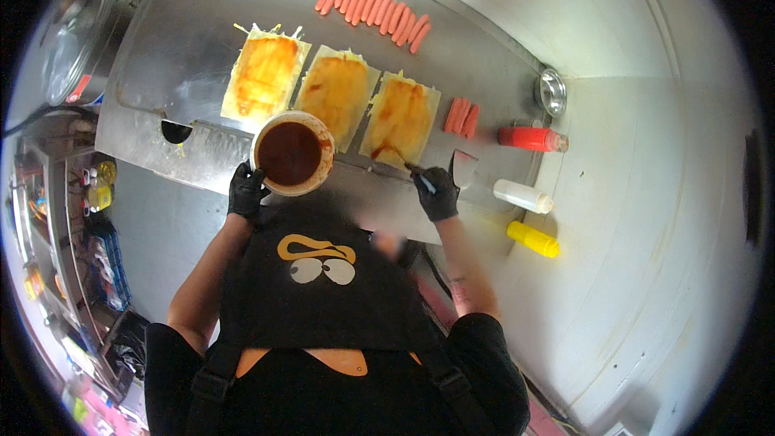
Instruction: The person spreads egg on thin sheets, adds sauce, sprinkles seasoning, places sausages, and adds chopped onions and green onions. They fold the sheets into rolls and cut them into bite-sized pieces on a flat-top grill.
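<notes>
My left hand (246, 190), in a black glove, grips the rim of a white tub (327, 172) of reddish-brown sauce (289, 153). The tub is over the front edge of a steel griddle (200, 72). In my black-gloved right hand (436, 194) is a brush (418, 171), its tip at the near edge of the right-hand flat sheet of dough with egg (401, 115). Brown sauce streaks this sheet. Two more sauce-smeared sheets lie to its left, a middle one (336, 94) and a left one (266, 72). The tub hides part of their near edges.
Several sausages (375, 9) lie in a row at the back, with a smaller group (462, 117) at the right. A scraper (464, 168) rests beside my right hand. Red (530, 138), white (522, 195) and yellow (533, 239) squeeze bottles and a steel bowl (552, 92) line the right wall.
</notes>
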The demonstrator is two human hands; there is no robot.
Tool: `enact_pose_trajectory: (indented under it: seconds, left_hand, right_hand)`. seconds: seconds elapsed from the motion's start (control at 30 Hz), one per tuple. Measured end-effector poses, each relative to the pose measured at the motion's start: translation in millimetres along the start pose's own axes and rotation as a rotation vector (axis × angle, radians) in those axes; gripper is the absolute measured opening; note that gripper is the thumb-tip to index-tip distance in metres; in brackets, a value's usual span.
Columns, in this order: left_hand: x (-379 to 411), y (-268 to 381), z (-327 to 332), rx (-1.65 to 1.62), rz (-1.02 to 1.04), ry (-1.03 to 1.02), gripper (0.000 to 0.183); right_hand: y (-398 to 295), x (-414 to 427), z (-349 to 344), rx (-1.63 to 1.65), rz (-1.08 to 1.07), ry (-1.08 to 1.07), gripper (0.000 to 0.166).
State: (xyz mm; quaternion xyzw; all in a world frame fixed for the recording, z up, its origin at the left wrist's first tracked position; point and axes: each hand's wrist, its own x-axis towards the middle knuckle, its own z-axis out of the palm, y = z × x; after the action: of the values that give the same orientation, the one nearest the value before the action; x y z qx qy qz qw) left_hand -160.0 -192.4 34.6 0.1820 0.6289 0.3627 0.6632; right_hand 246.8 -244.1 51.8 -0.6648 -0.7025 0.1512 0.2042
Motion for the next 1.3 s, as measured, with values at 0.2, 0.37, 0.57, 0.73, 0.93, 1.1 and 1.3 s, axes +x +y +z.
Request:
enact_pose_trajectory:
  seconds: [0.2,0.37,0.57,0.73,0.93,1.1,1.3]
  left_hand:
    - [-4,14,-4,0.065,-0.045,-0.020,0.015]
    - [-9,18,-13,-0.074,-0.062,-0.027,0.016]
    - [30,-5,-77,0.735,0.319,0.017,0.022]
    - [9,71,-95,0.200,0.095,-0.013,0.020]
    - [71,122,-182,-0.020,0.096,-0.104,0.023]
    - [155,150,-270,0.303,0.352,-0.151,0.022]
    - [256,205,-289,-0.319,0.067,0.027,0.030]
  right_hand:
    - [38,15,65,0.729,0.733,0.218,0.023]
    - [133,-62,31,-0.009,0.436,0.329,0.038]
    - [-65,-1,-47,0.033,0.209,0.470,0.030]
    - [-231,88,45,0.406,0.111,0.085,0.022]
    - [-287,122,179,0.488,-0.054,0.023,0.045]
    - [-204,-13,156,0.516,0.418,-0.153,0.044]
    - [-217,-275,111,-0.247,0.919,0.136,0.031]
